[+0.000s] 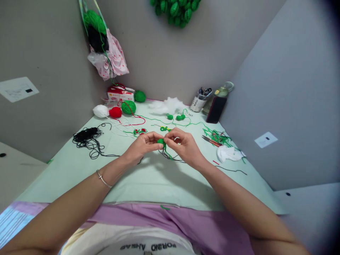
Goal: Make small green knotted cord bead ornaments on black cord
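Between my two hands, above the middle of the table, is a small green yarn piece (160, 141). My left hand (147, 143) pinches it from the left with thumb and forefinger. From the right, the fingertips of my right hand (180, 143) press together at its edge; whether they grip the piece itself or a strand is too small to tell. Green and dark strands (167, 154) hang below it. Just beyond my hands lie a green loop with a yellow-handled tool (165, 129) and a red-and-green yarn piece (140, 132).
Black yarn (89, 138) lies tangled at the left, near white (101, 111), red (115, 112) and green (128, 107) balls. White stuffing (170, 105), a pen cup (198, 102) and a phone (216, 109) are at the back. Snips (211, 140) and green scraps (219, 137) lie right.
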Demonstrator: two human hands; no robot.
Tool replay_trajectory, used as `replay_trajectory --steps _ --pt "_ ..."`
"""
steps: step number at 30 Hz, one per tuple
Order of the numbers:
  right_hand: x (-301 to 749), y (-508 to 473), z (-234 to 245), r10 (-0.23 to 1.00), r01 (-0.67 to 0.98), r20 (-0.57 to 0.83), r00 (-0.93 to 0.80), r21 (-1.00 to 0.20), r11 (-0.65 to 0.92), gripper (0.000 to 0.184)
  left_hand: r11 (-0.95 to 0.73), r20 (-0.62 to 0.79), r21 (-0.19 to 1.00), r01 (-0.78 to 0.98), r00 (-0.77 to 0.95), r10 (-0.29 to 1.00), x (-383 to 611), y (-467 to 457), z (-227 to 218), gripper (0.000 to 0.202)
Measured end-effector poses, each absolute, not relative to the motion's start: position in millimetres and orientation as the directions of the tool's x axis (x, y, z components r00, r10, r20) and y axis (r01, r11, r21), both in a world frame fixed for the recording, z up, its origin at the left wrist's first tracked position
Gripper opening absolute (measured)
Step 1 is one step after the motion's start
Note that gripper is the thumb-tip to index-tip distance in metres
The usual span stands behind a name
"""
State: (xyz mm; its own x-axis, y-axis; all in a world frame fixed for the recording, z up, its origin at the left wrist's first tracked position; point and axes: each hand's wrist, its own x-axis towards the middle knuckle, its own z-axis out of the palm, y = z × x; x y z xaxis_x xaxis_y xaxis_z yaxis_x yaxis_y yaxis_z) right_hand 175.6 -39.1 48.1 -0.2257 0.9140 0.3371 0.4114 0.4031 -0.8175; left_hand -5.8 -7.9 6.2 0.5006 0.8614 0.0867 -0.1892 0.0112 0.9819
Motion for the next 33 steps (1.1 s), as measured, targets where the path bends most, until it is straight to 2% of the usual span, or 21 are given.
replay_trajectory --steps 2,3,6,8,11,13,16,19,23,25,29,33 --pt "181 -37 56 0.89 0.421 0.389 -0.236 -0.785 0.455 0.015 0.008 0.08 0.986 -0.168 0.51 0.856 -3 -8 3 0.027" --pt "185 -34 63 0.883 0.396 0.431 -0.188 -0.789 0.469 0.014 0.016 0.063 0.989 -0.147 0.519 0.853 -2 -8 1 0.027" --pt "196 -27 88 0.863 0.223 0.5 0.074 -0.852 0.474 0.009 0.068 0.002 0.992 -0.11 0.541 0.841 -1 -6 -5 0.028" --pt "201 -26 105 0.918 0.102 0.395 0.028 -0.915 0.39 0.013 0.097 -0.007 0.985 -0.142 0.533 0.846 -2 -4 -7 0.028" --pt "205 -32 127 0.961 0.056 0.134 -0.241 -0.987 0.152 0.024 0.143 -0.026 0.973 -0.184 0.522 0.853 -5 -2 -2 0.03" --pt "213 -38 146 0.958 0.047 0.092 -0.27 -0.993 0.109 0.023 0.166 -0.044 0.969 -0.183 0.534 0.844 -7 -2 3 0.03" --pt "231 -44 177 0.957 0.006 0.272 -0.102 -0.962 0.274 0.016 0.17 -0.029 0.966 -0.195 0.572 0.82 -8 -4 10 0.03" --pt "242 -45 191 0.904 0.057 0.426 -0.025 -0.902 0.427 0.021 0.175 -0.005 0.959 -0.224 0.604 0.797 -8 -6 12 0.031" --pt "228 -44 162 0.888 0.153 0.456 -0.065 -0.874 0.46 0.006 0.189 -0.014 0.95 -0.249 0.569 0.822 -9 -5 10 0.029" --pt "216 -43 134 0.912 0.204 0.399 -0.098 -0.889 0.41 0.015 0.182 -0.013 0.946 -0.268 0.53 0.848 -11 -4 10 0.026" --pt "196 -41 81 0.948 0.311 0.247 -0.2 -0.902 0.301 0.018 0.142 0.02 0.949 -0.282 0.503 0.864 -11 -3 12 0.025" --pt "188 -38 47 0.944 0.366 0.22 -0.245 -0.881 0.301 0.031 0.155 0.008 0.948 -0.276 0.511 0.86 -9 -4 11 0.026"
